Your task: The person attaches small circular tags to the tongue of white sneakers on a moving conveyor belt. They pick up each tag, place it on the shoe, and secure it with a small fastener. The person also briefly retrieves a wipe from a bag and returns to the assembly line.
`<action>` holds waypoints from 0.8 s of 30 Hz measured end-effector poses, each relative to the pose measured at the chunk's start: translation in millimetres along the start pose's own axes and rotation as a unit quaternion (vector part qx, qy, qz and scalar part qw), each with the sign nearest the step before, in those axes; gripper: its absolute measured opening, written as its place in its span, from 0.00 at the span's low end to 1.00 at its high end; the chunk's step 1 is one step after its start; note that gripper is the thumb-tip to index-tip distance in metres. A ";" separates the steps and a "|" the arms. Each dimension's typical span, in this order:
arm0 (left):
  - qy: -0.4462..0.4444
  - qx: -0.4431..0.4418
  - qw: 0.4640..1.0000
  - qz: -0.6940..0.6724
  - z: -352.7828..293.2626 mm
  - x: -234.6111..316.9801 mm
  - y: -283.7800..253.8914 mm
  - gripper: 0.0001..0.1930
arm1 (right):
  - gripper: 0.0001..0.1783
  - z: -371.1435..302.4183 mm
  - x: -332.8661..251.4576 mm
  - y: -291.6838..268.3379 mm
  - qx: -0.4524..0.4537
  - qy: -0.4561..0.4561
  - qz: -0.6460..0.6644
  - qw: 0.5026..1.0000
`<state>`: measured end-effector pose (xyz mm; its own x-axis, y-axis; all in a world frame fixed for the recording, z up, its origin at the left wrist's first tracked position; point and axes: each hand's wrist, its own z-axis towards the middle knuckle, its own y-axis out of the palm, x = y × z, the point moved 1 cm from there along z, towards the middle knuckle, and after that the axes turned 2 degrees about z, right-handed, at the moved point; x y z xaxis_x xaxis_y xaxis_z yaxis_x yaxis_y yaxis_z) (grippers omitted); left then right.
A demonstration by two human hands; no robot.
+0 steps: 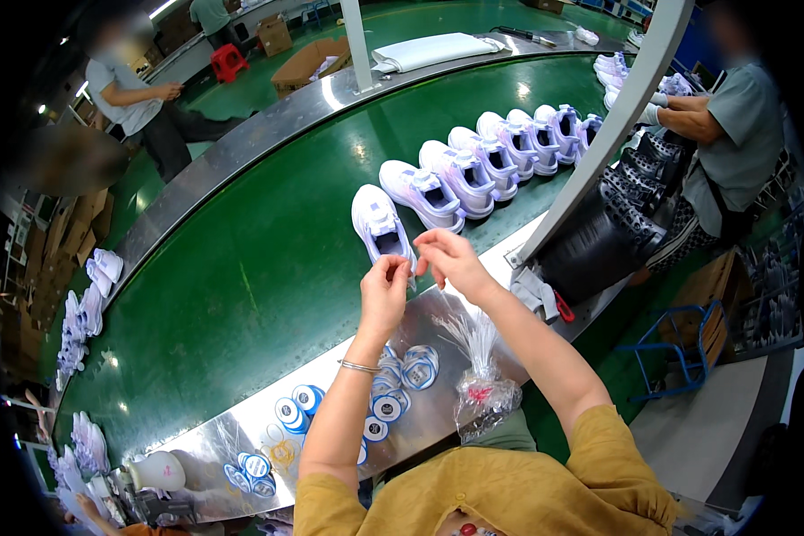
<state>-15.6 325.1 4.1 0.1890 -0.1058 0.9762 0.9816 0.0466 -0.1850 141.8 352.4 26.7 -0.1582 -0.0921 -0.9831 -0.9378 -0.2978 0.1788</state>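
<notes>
White sneaker (372,214) nearest us sits on the green surface (268,223), its heel just beside our left hand (384,290); whether they touch, we cannot tell. That hand pinches thumb to fingers, perhaps on something tiny we cannot make out; our right hand (456,263) is half open, apparently empty. A slack pinch could drop any piece held, a careless knuckle could push the sneaker into its neighbour (411,183), and our left forearm (338,420) could scatter the round discs (387,408)
</notes>
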 end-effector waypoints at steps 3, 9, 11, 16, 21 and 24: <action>-0.021 0.010 0.999 -0.034 -0.5 0.0 -3.6 0.05 | 0.10 -2.7 4.9 -8.3 0.033 0.020 0.034 0.999; -0.014 0.009 1.000 -0.004 -2.2 -1.6 -5.8 0.05 | 0.06 -0.1 7.2 16.8 0.012 0.009 0.044 0.999; -0.024 0.014 1.000 -0.014 -2.7 -2.3 -7.0 0.05 | 0.06 1.0 7.0 19.8 0.015 -0.002 0.049 0.999; -0.003 0.036 0.999 -0.036 -3.1 2.2 -18.9 0.08 | 0.05 3.1 12.3 18.5 0.002 0.027 0.057 0.998; 0.133 -0.002 0.988 0.080 4.3 -8.2 -27.7 0.16 | 0.05 7.9 11.3 21.3 -0.021 0.045 0.059 0.997; 0.082 -0.003 0.994 0.072 1.4 -0.8 -27.8 0.18 | 0.05 11.3 12.4 19.4 -0.023 0.032 0.026 0.999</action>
<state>-43.1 325.3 8.7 0.3284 -0.2590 0.9083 0.9443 0.0677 -0.3221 118.1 356.3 17.5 -0.1849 -0.1680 -0.9683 -0.9133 -0.3346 0.2324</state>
